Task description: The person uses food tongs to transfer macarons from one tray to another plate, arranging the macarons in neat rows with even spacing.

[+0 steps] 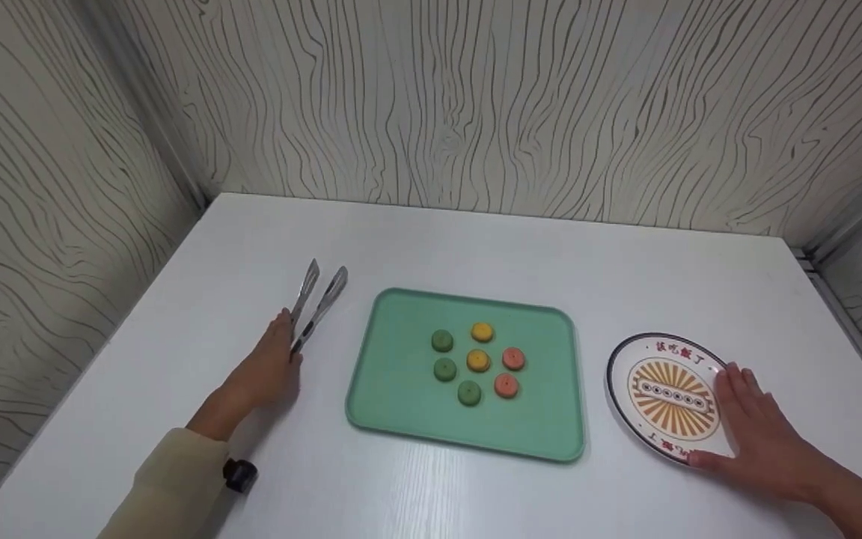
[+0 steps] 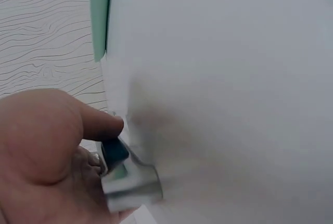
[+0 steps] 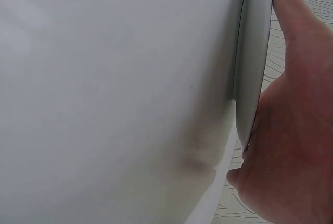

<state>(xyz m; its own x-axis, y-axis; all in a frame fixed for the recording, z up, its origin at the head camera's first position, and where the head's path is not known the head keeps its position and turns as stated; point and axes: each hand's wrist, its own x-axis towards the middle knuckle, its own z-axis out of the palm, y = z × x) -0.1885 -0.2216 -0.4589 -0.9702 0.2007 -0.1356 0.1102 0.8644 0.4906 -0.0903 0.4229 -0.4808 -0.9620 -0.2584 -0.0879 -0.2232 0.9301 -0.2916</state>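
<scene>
My left hand holds a pair of metal tongs on the left of the table. The tongs' two arms are spread apart and point away. In the left wrist view, thumb and fingers close round the tongs near their end. On the right, my right hand rests along the edge of a white plate with a dark rim, an orange sunburst and red characters. Its thumb lies over the near rim and the fairly straight fingers reach along the right side. The right wrist view shows the plate edge-on.
Between the hands lies a green tray. On it sit three green round pieces, two yellow ones and two pink ones, small and cake-like. Patterned panels stand behind and beside the white table.
</scene>
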